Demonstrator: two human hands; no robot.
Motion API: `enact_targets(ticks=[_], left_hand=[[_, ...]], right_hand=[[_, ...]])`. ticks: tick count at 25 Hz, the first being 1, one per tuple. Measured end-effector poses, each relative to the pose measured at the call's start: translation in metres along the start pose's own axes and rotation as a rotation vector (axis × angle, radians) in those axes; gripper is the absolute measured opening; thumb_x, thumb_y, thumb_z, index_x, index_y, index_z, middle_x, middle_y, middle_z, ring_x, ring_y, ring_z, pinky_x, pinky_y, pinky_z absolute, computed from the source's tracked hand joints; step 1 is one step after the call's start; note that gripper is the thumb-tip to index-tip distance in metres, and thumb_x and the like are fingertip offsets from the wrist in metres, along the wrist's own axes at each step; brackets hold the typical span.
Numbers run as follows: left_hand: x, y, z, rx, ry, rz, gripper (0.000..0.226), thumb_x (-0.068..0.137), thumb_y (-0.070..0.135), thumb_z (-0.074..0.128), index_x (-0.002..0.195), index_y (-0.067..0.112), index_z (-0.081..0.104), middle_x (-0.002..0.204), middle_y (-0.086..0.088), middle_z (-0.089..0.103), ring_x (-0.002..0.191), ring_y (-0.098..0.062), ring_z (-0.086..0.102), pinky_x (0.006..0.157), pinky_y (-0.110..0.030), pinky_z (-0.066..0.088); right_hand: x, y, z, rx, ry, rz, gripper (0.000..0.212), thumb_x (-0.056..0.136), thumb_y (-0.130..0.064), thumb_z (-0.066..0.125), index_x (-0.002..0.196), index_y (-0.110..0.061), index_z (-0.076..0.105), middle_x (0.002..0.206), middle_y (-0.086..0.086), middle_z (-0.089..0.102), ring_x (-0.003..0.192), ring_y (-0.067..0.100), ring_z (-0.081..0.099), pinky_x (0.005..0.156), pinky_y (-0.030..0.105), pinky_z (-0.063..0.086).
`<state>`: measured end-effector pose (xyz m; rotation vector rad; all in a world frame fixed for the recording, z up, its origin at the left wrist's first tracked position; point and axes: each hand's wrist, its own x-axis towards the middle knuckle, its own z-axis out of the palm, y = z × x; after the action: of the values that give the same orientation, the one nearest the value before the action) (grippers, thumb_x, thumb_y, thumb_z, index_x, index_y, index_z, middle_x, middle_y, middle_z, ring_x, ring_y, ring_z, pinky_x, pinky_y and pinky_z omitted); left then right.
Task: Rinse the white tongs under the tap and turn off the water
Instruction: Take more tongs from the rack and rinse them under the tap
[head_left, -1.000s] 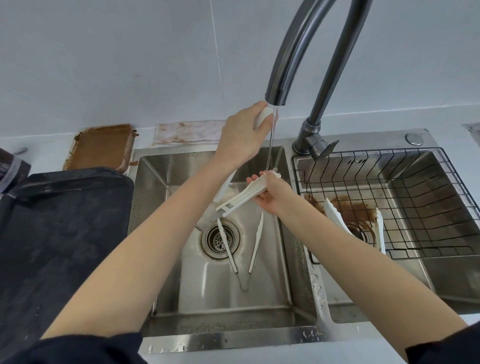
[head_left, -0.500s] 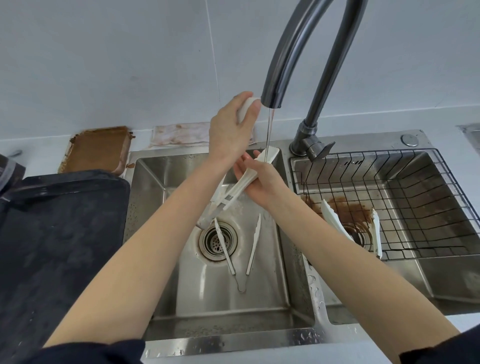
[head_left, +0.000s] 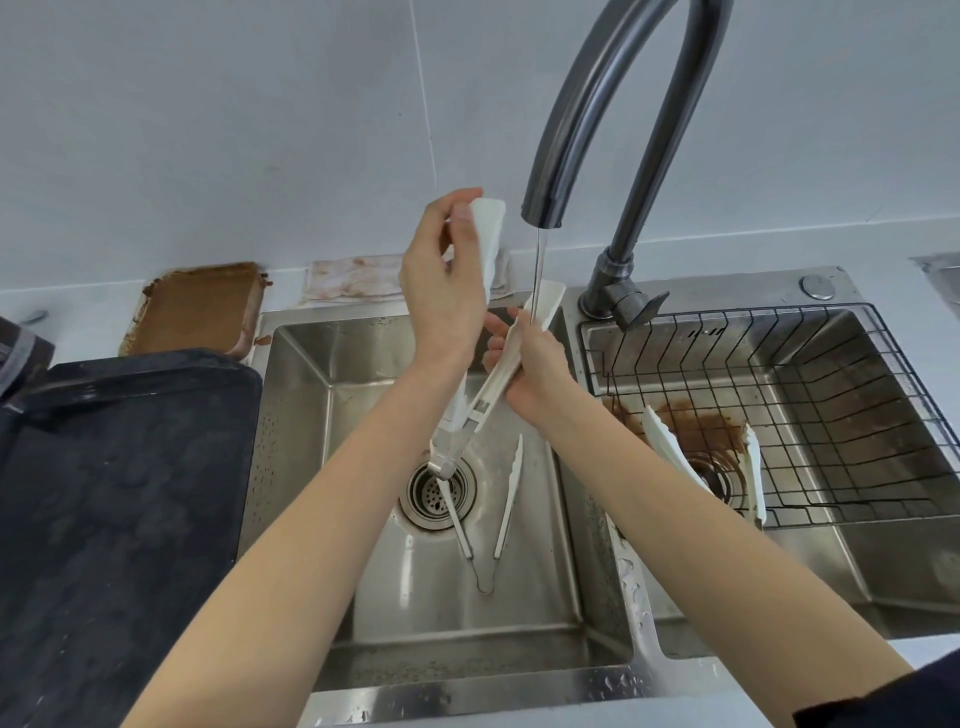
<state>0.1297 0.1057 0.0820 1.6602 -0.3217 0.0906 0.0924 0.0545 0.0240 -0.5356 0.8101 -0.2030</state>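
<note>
White tongs (head_left: 501, 358) spread between my hands: left hand (head_left: 441, 280) pinches one arm, right hand (head_left: 537, 371) grips the other (under the tap's (head_left: 582, 104) thin stream).

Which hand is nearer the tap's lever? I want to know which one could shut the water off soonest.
Right. The right hand grips the white tongs just left of and below the lever; the left hand holds the other arm farther left, beyond the water stream.

Both bare forearms stretched forward and converging, left hand (head_left: 441, 275) raised, fingers curled in a pinch, right hand (head_left: 535, 369) lower, fingers wrapped in a grip
</note>
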Motion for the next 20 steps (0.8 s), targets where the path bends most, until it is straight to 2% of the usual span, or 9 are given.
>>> enact_targets(ticks=[3, 5, 8, 9, 11, 12, 16, 19, 20], left_hand=[[-0.002, -0.001, 0.002, -0.02, 0.014, 0.01, 0.028, 0.097, 0.01, 0.037, 0.108, 0.004, 0.063, 0.093, 0.003, 0.059, 0.079, 0.0, 0.053, 0.066, -0.003, 0.04], [-0.005, -0.004, 0.002, -0.012, 0.006, -0.008, 0.028, 0.098, 0.011, 0.037, 0.109, 0.006, 0.062, 0.092, 0.008, 0.058, 0.08, 0.009, 0.054, 0.068, -0.002, 0.041], [-0.006, -0.012, -0.005, -0.041, 0.05, -0.072, 0.027, 0.098, 0.013, 0.036, 0.108, 0.008, 0.06, 0.091, 0.012, 0.056, 0.078, 0.016, 0.053, 0.07, -0.004, 0.042], [-0.006, -0.015, -0.007, -0.073, 0.078, -0.106, 0.027, 0.098, 0.015, 0.036, 0.108, 0.009, 0.06, 0.092, 0.009, 0.057, 0.08, 0.009, 0.055, 0.073, -0.01, 0.046], [-0.006, -0.023, -0.011, -0.119, 0.102, -0.18, 0.026, 0.097, 0.024, 0.037, 0.104, 0.017, 0.06, 0.095, 0.002, 0.058, 0.084, -0.012, 0.057, 0.08, -0.04, 0.051], [-0.007, -0.026, -0.012, -0.126, 0.102, -0.224, 0.026, 0.096, 0.028, 0.036, 0.102, 0.022, 0.06, 0.095, 0.001, 0.058, 0.086, -0.019, 0.055, 0.079, -0.048, 0.051], [-0.02, -0.032, -0.017, -0.123, -0.001, -0.42, 0.033, 0.099, 0.033, 0.029, 0.118, 0.028, 0.056, 0.106, -0.017, 0.06, 0.093, -0.036, 0.057, 0.072, -0.037, 0.049], [-0.032, -0.03, -0.014, -0.129, -0.26, -0.486, 0.037, 0.099, 0.026, 0.038, 0.134, 0.026, 0.047, 0.109, -0.006, 0.061, 0.086, -0.015, 0.059, 0.078, -0.025, 0.051], [-0.034, -0.03, -0.011, -0.175, -0.342, -0.52, 0.038, 0.098, 0.019, 0.04, 0.135, 0.024, 0.048, 0.117, -0.003, 0.06, 0.093, -0.015, 0.058, 0.087, -0.027, 0.051]], right_hand=[[-0.01, 0.021, -0.01, -0.21, -0.075, -0.015, 0.028, 0.098, -0.007, 0.032, 0.124, -0.003, 0.042, 0.081, 0.006, 0.059, 0.064, 0.014, 0.056, 0.056, 0.024, 0.049], [-0.019, 0.033, -0.014, -0.308, -0.125, -0.029, 0.033, 0.098, -0.004, 0.031, 0.129, -0.003, 0.041, 0.083, 0.003, 0.061, 0.068, 0.011, 0.061, 0.055, 0.022, 0.052], [-0.023, 0.035, -0.02, -0.452, -0.075, -0.085, 0.027, 0.1, -0.011, 0.032, 0.123, -0.002, 0.045, 0.077, 0.0, 0.063, 0.057, 0.003, 0.063, 0.048, 0.015, 0.052], [-0.024, 0.033, -0.022, -0.511, -0.053, -0.106, 0.027, 0.101, -0.015, 0.032, 0.118, -0.002, 0.048, 0.073, 0.0, 0.063, 0.051, 0.001, 0.062, 0.046, 0.013, 0.051], [-0.027, 0.033, -0.024, -0.59, -0.024, -0.134, 0.031, 0.101, -0.025, 0.032, 0.103, -0.003, 0.053, 0.066, 0.002, 0.062, 0.041, 0.0, 0.059, 0.043, 0.013, 0.05], [-0.029, 0.034, -0.025, -0.598, -0.018, -0.131, 0.033, 0.101, -0.03, 0.031, 0.095, -0.006, 0.052, 0.064, 0.003, 0.061, 0.038, 0.002, 0.058, 0.043, 0.014, 0.05], [-0.032, 0.033, -0.038, -0.538, 0.014, -0.124, 0.034, 0.101, -0.035, 0.027, 0.091, -0.012, 0.05, 0.067, 0.006, 0.061, 0.048, 0.011, 0.06, 0.057, 0.025, 0.054], [-0.033, 0.031, -0.057, -0.553, 0.066, -0.062, 0.026, 0.102, -0.025, 0.026, 0.102, -0.009, 0.046, 0.071, 0.006, 0.059, 0.058, 0.015, 0.058, 0.057, 0.025, 0.053], [-0.033, 0.031, -0.063, -0.581, 0.09, -0.017, 0.025, 0.102, -0.023, 0.026, 0.101, -0.009, 0.047, 0.072, 0.005, 0.058, 0.059, 0.015, 0.056, 0.056, 0.025, 0.05]])
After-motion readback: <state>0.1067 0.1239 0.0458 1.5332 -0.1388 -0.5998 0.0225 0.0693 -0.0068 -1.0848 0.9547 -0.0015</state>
